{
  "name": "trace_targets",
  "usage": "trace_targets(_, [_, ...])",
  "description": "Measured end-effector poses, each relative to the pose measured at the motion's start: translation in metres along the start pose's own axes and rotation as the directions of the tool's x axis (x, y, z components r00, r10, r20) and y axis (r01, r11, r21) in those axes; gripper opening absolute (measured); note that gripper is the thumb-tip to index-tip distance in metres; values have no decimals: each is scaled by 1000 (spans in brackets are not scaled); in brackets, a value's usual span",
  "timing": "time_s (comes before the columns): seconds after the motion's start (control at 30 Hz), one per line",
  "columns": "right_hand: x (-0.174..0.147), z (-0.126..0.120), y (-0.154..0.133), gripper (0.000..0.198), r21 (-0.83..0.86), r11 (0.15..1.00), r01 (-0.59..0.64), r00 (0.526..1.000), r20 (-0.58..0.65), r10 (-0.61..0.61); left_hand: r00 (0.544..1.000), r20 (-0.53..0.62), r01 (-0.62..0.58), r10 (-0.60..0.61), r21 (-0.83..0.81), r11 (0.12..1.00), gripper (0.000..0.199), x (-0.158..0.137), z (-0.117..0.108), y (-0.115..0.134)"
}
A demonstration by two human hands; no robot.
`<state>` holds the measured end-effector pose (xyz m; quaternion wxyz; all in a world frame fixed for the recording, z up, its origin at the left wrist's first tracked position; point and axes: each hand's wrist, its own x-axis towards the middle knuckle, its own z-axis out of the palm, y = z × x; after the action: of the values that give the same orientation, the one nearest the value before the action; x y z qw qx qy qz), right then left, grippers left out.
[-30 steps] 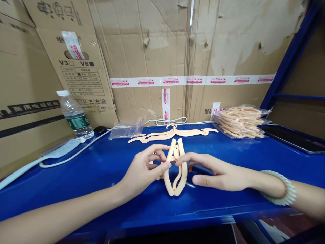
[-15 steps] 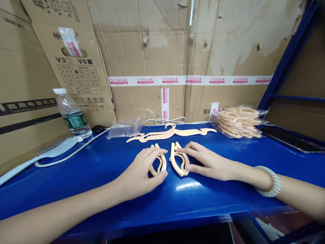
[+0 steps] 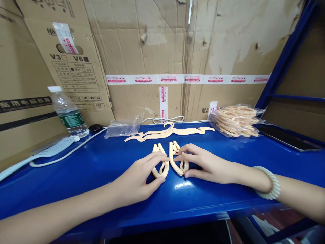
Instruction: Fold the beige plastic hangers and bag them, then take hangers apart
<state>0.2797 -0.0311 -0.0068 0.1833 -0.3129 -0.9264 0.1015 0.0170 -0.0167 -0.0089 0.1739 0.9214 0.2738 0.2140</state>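
Observation:
Two beige folding hangers lie folded on the blue table, side by side and very close together. My left hand (image 3: 142, 174) grips the left folded hanger (image 3: 166, 168), with the thumb at its near end and the fingers across its middle. On the right folded hanger (image 3: 173, 164), my right hand (image 3: 209, 164) has its thumb low on the right side and its fingers bent over the top. The fingers partly cover both hangers. Just behind them lie opened beige hangers (image 3: 157, 135), stacked with the hook pointing away; I cannot tell how many.
A clear bag of folded hangers (image 3: 235, 120) sits at the back right beside a dark tablet-like device (image 3: 288, 137). Back left are an empty-looking plastic bag (image 3: 123, 128), a water bottle (image 3: 71, 117), a pale blue brush-like object (image 3: 54, 152) and a white cable (image 3: 83, 157). Cardboard (image 3: 149, 51) walls the back.
The two folded hangers have come closer together. My left fingers have slid down over the left one, and my right fingers bend further over the right one. The view has shifted slightly.

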Motion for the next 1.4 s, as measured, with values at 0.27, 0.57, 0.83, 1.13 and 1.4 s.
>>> trace_targets(0.27, [-1, -4, -3, 46, -51, 999, -6, 1000, 26, 7, 1000, -19, 8, -8, 7, 1000, 44, 1, 0, -2])
trace_targets(0.57, [-2, -4, 2, 44, -45, 999, 1, 1000, -28, -3, 970, -242, 32, -33, -7, 999, 22, 6, -6, -4])
trace_targets(0.83, [-2, -7, 4, 44, -42, 999, -17, 999, -45, 15, 931, -365, 10, -12, -8, 1000, 14, 8, -6, -10])
trace_targets(1.13, [-3, -6, 4, 43, -79, 996, -29, 999, -45, 25, 927, -376, -15, 8, -14, 1000, 12, 6, -4, -10])
trace_targets(1.4, [-2, -6, 4, 40, -81, 996, -28, 998, -54, 24, 927, -376, -5, 0, -11, 1000, 11, 7, -4, -10])
